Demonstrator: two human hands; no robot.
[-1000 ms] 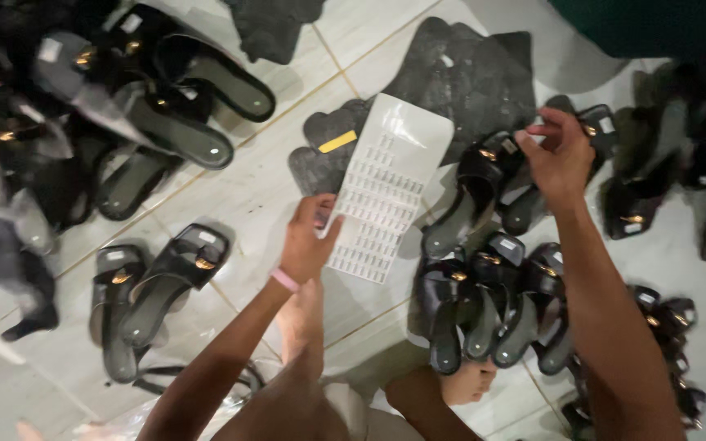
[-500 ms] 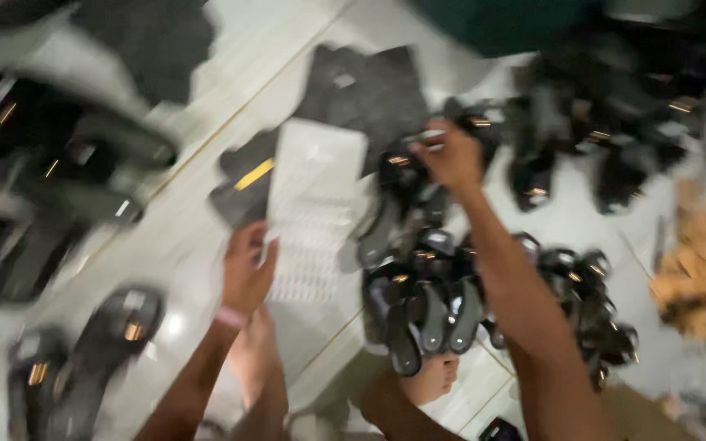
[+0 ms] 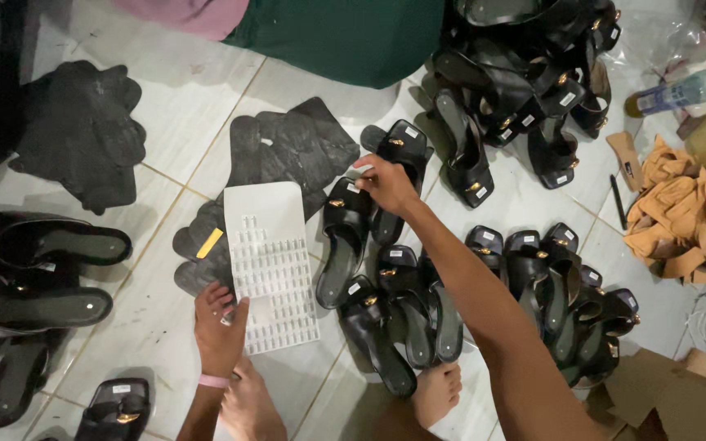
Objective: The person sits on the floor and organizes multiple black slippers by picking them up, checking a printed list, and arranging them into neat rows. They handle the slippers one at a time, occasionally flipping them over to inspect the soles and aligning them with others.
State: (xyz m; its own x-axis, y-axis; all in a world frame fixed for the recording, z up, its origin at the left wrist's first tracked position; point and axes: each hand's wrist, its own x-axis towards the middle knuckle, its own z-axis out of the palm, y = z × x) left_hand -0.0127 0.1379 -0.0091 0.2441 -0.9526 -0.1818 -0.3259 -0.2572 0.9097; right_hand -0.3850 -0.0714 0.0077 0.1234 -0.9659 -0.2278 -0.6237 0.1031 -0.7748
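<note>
Sitting on the tiled floor [image 3: 157, 147], a person works among black sandals. Left hand [image 3: 220, 327] presses down on the lower corner of a white sticker sheet [image 3: 271, 269], fingers flat on it, pinning it rather than clenched round it. Sheet lies on the tiles, its top edge overlapping a pile of dark soles [image 3: 288, 147].

Right hand [image 3: 387, 184] reaches forward, fingertips pinched at the strap of a sandal [image 3: 345, 241] with a gold buckle; whether a sticker sits between the fingertips, cannot tell.

More sandals lie in a cluster [image 3: 549, 286] by the right forearm, another heap [image 3: 525, 73] farther off. Bare foot [image 3: 436, 394] rests against the near pairs. Tan scraps [image 3: 680, 212] to the right.

Risks, as judged: the outstretched forearm crosses low over the near row and could knock pairs out of order; the sheet, held at one corner only, could slide or curl.
</note>
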